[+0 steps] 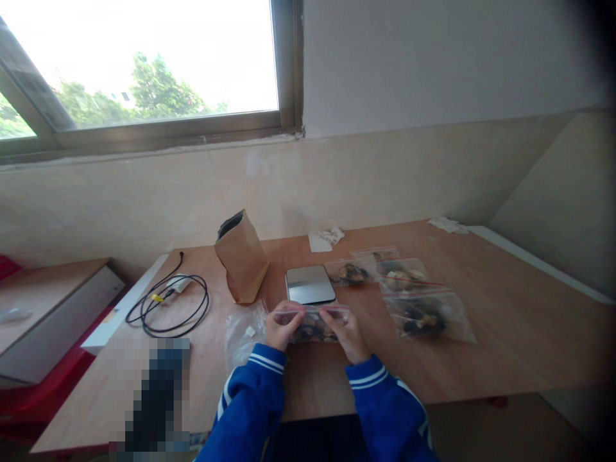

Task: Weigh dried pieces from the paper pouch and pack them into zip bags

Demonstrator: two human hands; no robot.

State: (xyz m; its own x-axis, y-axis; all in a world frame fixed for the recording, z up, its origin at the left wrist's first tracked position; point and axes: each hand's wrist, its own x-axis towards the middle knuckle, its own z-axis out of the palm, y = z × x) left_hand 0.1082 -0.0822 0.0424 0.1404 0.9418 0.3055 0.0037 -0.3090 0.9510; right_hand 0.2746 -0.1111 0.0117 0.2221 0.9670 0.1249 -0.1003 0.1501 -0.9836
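Both my hands pinch the red-lined top edge of a clear zip bag (312,330) that holds dark and brown dried pieces. My left hand (283,326) grips its left part, and my right hand (346,332) grips the right, thumbs on the near side. Just beyond the bag lies a flat scale with a silver top (310,285). Left of my left hand, another clear plastic bag (244,333) lies crumpled on the table. To the right are several filled zip bags, among them a large one with dark contents (426,317).
An open brown paper bag (244,263) stands behind on the left. A coiled black cable (206,301) with a white adapter (179,283) lies at the left. Crumpled tissue (332,235) sits near the wall. A pixelated dark object (158,398) occupies the near left table edge.
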